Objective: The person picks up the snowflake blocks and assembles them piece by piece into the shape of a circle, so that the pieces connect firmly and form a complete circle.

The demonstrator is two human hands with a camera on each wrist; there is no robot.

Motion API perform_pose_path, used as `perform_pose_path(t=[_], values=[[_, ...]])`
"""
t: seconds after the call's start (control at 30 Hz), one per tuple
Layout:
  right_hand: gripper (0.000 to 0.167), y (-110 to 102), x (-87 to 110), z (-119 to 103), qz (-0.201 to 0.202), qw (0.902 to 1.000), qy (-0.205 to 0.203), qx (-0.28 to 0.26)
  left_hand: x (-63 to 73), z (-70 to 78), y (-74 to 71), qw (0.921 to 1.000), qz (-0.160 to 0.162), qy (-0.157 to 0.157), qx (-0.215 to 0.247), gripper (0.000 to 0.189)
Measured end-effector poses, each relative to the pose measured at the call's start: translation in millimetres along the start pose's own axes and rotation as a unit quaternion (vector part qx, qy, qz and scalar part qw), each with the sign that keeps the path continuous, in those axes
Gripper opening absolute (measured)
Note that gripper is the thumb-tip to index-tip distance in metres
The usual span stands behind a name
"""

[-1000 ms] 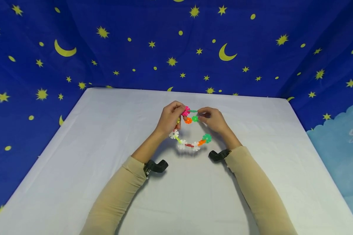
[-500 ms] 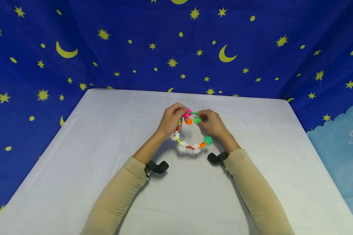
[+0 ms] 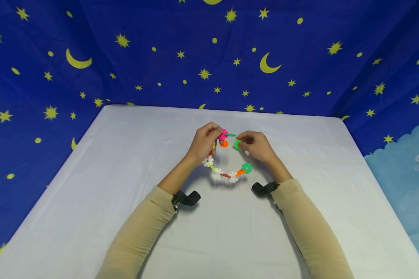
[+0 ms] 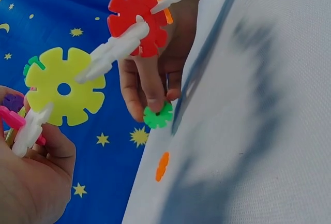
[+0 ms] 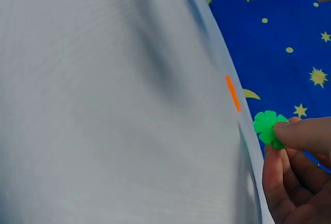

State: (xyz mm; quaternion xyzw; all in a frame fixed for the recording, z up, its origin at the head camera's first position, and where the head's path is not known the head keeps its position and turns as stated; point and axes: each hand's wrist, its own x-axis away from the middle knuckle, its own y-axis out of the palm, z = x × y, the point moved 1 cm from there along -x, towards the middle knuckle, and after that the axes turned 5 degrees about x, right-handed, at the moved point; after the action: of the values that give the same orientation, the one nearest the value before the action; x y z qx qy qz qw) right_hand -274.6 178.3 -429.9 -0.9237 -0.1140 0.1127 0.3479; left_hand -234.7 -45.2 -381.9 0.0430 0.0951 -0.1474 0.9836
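My left hand (image 3: 203,142) holds a chain of slotted plastic snowflake discs by its upper part. Beside its fingertips a pink snowflake disc (image 3: 223,134) shows, with a teal disc (image 3: 232,135) joined edge-on at the chain's end. The chain curves down through white discs (image 3: 216,174) to a green end disc (image 3: 246,167); a yellow disc (image 4: 44,97) and a red disc (image 4: 123,19) appear large in the left wrist view. Between thumb and fingers, my right hand (image 3: 256,145) pinches a separate bright green snowflake disc (image 5: 265,125), apart from the teal one.
A loose orange disc (image 4: 162,166) lies on the white-covered table (image 3: 125,162) near its far side, beyond the chain. Dark blue star-patterned cloth (image 3: 160,58) stands behind the table. A black wrist camera (image 3: 186,198) sits at the left cuff.
My right hand has drawn slightly right with the green disc, away from the chain's teal end disc. The left hand and chain have shifted only a little.
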Motion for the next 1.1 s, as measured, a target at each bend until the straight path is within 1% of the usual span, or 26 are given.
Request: perform_pose_path(t=[0.07,0.13,0.27,0.33,0.47,0.53,0.6,0.7,0.83,1.1], values=[[0.021,-3,1.5,-2,0.004,0.9997,0.006,-0.024,-0.4,-0.6,0.1,1.0000,0.000,0.001,-0.001,0.023],[0.022,-6,3.3,-5,0.006,0.9979,0.014,-0.063,-0.8,-1.3,-0.4,1.0000,0.000,0.000,0.001,0.022],[0.026,-11,8.3,-14,0.003,0.9880,0.036,-0.150,1.4,3.7,-1.5,0.9999,-0.004,-0.014,0.002,0.022],[0.028,-16,12.4,-22,-0.003,0.9841,0.038,-0.174,3.5,10.2,0.2,0.9998,-0.006,-0.017,0.000,0.022],[0.027,-25,22.0,-42,-0.009,0.9853,0.025,-0.169,9.7,25.3,4.2,0.9998,-0.007,-0.020,-0.006,0.020],[0.025,-29,26.3,-51,-0.002,0.9869,0.018,-0.160,11.5,28.9,5.6,0.9998,-0.007,-0.020,-0.006,0.019],[0.025,-34,29.7,-57,0.009,0.9879,0.009,-0.155,11.7,28.9,6.2,0.9998,-0.007,-0.019,-0.006,0.019],[0.025,-38,29.3,-54,0.023,0.9859,-0.007,-0.166,11.8,28.0,6.0,0.9998,-0.001,-0.017,-0.007,0.020],[0.026,-38,25.7,-46,0.030,0.9818,-0.027,-0.186,11.6,27.6,5.2,0.9998,0.009,-0.014,-0.004,0.021],[0.022,-36,26.3,-53,0.040,0.9777,-0.051,-0.200,11.7,27.8,4.6,0.9999,0.007,-0.010,0.000,0.021]])
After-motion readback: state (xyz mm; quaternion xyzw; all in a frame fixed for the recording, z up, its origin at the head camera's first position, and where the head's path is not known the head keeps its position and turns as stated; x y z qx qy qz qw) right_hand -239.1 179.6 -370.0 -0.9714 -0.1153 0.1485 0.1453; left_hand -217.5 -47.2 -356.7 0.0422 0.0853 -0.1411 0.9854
